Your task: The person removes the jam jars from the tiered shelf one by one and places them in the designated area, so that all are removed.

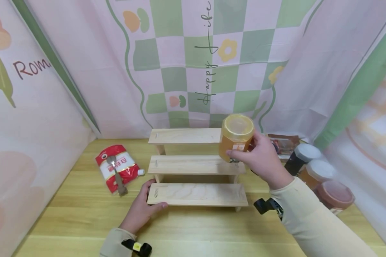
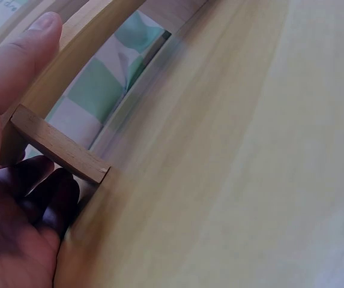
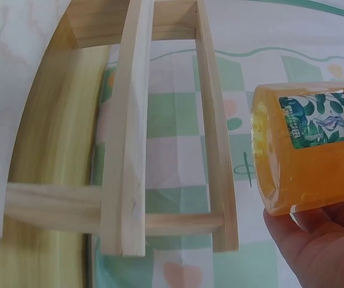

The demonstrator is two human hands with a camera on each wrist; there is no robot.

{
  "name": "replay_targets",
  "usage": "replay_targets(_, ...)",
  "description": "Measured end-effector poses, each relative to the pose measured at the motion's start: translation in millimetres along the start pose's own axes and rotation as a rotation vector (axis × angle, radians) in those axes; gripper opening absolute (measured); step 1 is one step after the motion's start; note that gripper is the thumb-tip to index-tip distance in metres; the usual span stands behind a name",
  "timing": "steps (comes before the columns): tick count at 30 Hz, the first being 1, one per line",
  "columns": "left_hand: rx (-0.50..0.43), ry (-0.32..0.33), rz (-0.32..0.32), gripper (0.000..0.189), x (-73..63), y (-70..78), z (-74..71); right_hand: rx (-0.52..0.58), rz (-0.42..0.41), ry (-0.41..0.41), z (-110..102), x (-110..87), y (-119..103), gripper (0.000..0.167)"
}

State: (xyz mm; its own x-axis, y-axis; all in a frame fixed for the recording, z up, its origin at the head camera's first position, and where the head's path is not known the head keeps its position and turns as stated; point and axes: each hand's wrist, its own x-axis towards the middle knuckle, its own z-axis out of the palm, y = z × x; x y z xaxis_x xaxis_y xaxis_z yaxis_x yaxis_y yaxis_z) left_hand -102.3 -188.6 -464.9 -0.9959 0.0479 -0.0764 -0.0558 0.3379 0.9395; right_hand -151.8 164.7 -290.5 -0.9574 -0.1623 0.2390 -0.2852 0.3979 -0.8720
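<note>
A three-step wooden shelf [image 1: 196,194] stands on the table. My left hand [image 1: 141,211] grips the left end of its lowest step; the left wrist view shows the thumb [image 2: 30,51] on the step and curled fingers by the wooden support [image 2: 57,144]. With my right hand [image 1: 266,162] I hold a honey jar [image 1: 236,137] in the air over the right part of the upper steps. The jar has a clear yellowish lid and amber contents. In the right wrist view its patterned label [image 3: 322,120] shows, and its base is apart from the shelf.
Left of the shelf lies a red and white sugar pouch [image 1: 128,159] with a spoon [image 1: 118,176] on it. On the right stand a dark jar [image 1: 294,160], an amber jar [image 1: 310,176] and a reddish jar [image 1: 334,196]. Behind them lies a brown packet [image 1: 286,142]. A patterned curtain [image 1: 199,71] hangs behind.
</note>
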Motion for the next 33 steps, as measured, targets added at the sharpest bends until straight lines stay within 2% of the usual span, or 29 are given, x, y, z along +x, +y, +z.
replay_targets(16, 0.010, -0.016, 0.049, 0.097, -0.7, -3.3, -1.2, -0.089, 0.015, 0.069, -24.6, -22.4, 19.4, 0.065)
replay_targets(27, -0.006, -0.001, 0.041, 0.094, -0.2, -4.5, -0.5, -0.105, 0.091, 0.118, -39.3, -32.6, 43.2, 0.069)
replay_targets(33, -0.013, 0.002, 0.039, 0.094, 0.1, -4.4, -0.3, -0.099, 0.081, 0.143, -42.7, -37.7, 60.9, 0.074)
